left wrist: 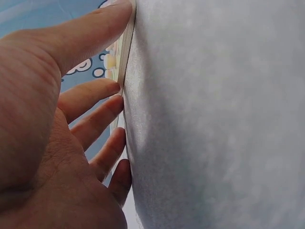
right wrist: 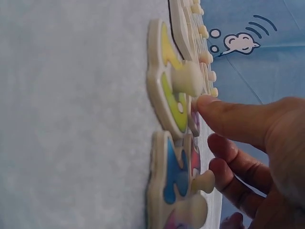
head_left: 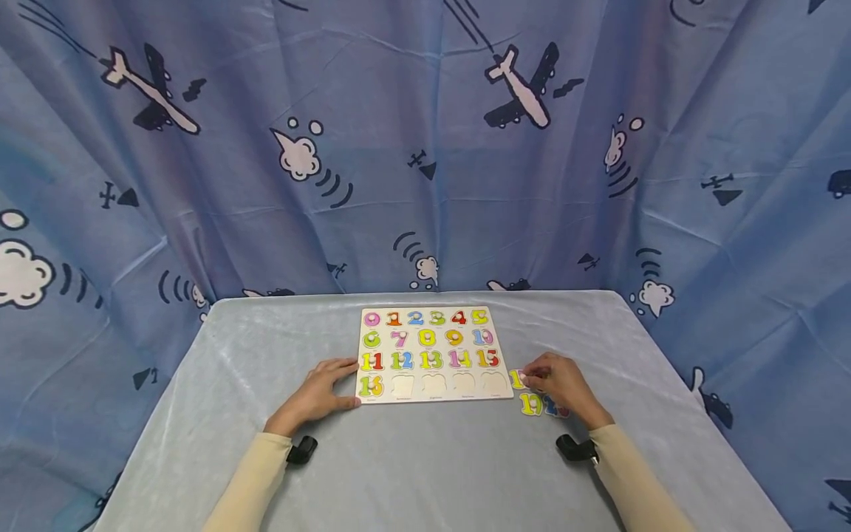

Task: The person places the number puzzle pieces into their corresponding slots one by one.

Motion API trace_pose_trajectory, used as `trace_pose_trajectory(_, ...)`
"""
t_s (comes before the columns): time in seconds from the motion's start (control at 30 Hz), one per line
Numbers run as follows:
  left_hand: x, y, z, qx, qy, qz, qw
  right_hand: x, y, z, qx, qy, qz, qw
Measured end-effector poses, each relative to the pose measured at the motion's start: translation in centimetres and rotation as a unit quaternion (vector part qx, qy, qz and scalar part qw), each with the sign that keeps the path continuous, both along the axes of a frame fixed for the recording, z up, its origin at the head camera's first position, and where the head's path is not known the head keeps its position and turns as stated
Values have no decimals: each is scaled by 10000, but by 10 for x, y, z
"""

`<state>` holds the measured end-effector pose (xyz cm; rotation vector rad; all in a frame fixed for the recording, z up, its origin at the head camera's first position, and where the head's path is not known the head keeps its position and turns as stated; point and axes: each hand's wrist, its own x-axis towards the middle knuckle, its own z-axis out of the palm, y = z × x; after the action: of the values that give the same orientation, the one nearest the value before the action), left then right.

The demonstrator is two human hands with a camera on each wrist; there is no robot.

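A wooden number puzzle board (head_left: 435, 406) lies on the table, its knobbed number pieces filling the upper rows and a 16 piece (head_left: 371, 386) at bottom left. Pale recesses (head_left: 434, 384) show along the rest of that row. My left hand (head_left: 320, 389) rests against the board's left side, fingers extended, fingertips along its edge (left wrist: 125, 57). Right of the board, my right hand (head_left: 561, 380) pinches the knob of a number puzzle piece (head_left: 516, 380) with a yellow 1; the index fingertip is hidden in the right wrist view. Nearer me lies a yellow-green 19 piece (head_left: 531, 404).
A blue-and-red number piece (head_left: 552, 407) lies under the right hand, beside the 19. The grey-covered table (head_left: 425, 473) ends at a blue curtain (head_left: 372, 222) printed with planes. Black wrist cameras (head_left: 302, 450) sit at both cuffs.
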<state>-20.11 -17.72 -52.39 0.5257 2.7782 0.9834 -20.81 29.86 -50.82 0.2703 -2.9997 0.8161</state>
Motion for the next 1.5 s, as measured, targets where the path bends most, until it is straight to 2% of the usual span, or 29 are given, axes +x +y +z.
trace_pose_trajectory(0.23,3,1,2,10,-30,40,10000,1,-3,3,-5,62,-38,10000)
trace_pose_trajectory(0.47,3,1,4,-16,28,47,10000,0,-7,13,87,136,-87,9998)
trace_pose_trajectory(0.63,4,1,3,-18,6,46,10000,1,-16,20,-108,293,18,9995)
trace_pose_trajectory(1.07,2,0,3,-3,-49,59,10000,-6,-65,22,-486,921,491,9934)
trace_pose_trajectory(1.33,1,-1,3,-17,-11,0,10000,-14,-97,25,-898,838,726,9898)
trace_pose_trajectory(1.5,1,-1,2,42,-40,13,10000,-16,-116,26,-969,871,909,9873)
